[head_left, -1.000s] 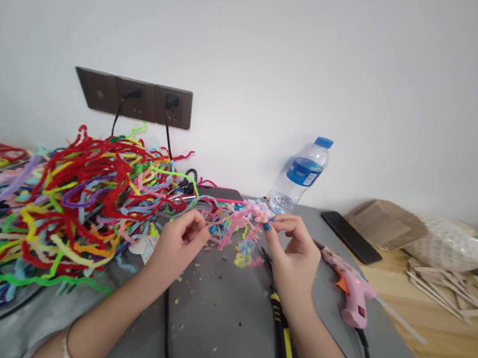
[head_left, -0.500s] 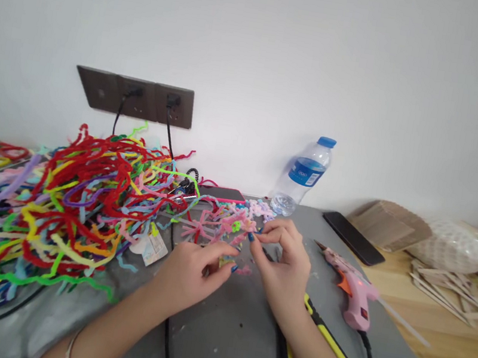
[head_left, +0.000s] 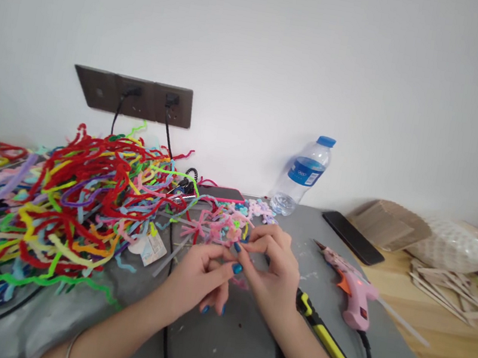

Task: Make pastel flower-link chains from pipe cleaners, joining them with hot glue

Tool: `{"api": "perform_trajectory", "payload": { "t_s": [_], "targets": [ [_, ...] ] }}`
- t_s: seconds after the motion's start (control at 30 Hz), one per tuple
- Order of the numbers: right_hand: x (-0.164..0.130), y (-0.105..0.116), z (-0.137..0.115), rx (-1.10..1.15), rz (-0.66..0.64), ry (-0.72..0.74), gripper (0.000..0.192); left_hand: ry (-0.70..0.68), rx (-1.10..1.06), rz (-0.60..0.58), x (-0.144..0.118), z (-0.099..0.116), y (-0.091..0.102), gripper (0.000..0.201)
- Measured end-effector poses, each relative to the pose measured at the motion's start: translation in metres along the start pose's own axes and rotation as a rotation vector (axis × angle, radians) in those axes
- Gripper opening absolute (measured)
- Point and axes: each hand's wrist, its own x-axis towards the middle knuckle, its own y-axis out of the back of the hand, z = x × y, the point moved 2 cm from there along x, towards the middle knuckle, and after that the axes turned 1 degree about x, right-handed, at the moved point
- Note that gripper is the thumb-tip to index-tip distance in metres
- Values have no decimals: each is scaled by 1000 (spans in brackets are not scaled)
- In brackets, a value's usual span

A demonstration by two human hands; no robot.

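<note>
My left hand (head_left: pixel 200 279) and my right hand (head_left: pixel 272 272) meet at the middle of the grey mat (head_left: pixel 223 334), fingertips touching. Both pinch a small pink pipe-cleaner piece, mostly hidden between the fingers, at the near edge of a cluster of small pink, blue and green pipe-cleaner shapes (head_left: pixel 225 225). A big tangled heap of coloured pipe cleaners (head_left: pixel 76 201) lies to the left of my left hand.
A pink glue gun (head_left: pixel 353 285) lies right of my right hand. A yellow-black tool (head_left: pixel 326 344) passes under my right forearm. Behind stand a water bottle (head_left: pixel 303 174), two phones (head_left: pixel 352 236) (head_left: pixel 221 193), a wall socket (head_left: pixel 136 97), and wooden sticks (head_left: pixel 449 285) at the right.
Both hands came down from holding the pink cluster up and moved toward me. The cluster now rests on the mat and the fingertips meet at its near edge.
</note>
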Motion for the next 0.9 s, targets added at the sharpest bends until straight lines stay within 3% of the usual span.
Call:
{"api": "perform_trajectory", "payload": {
  "t_s": [0.1, 0.33, 0.4, 0.53, 0.67, 0.73, 0.83, 0.9],
  "targets": [
    [0, 1, 2, 37, 10, -52, 19, -31, -9, 28, 0, 1, 2, 35],
    [3, 4, 20, 222, 111, -280, 10, -67, -118, -33, -4, 8, 10, 36],
    [5, 6, 26, 263, 158, -355, 9, -140, -141, 73, -4, 14, 18, 37],
    [5, 8, 38, 326, 231, -506, 12, -310, -224, 425, -1, 29, 38, 39],
    [2, 8, 47, 386, 264, -581, 16, -268, -191, 501, 4, 32, 45, 39],
    [1, 8, 48, 398, 279, -589, 17, -198, -79, 496, 7, 27, 44, 33],
    [1, 9, 48, 379, 296, -575, 17, -82, 148, 332, 11, 16, 36, 28],
    [2, 10, 46, 356, 301, -558, 15, -92, 273, 255, 12, 9, 30, 27]
  ]
}}
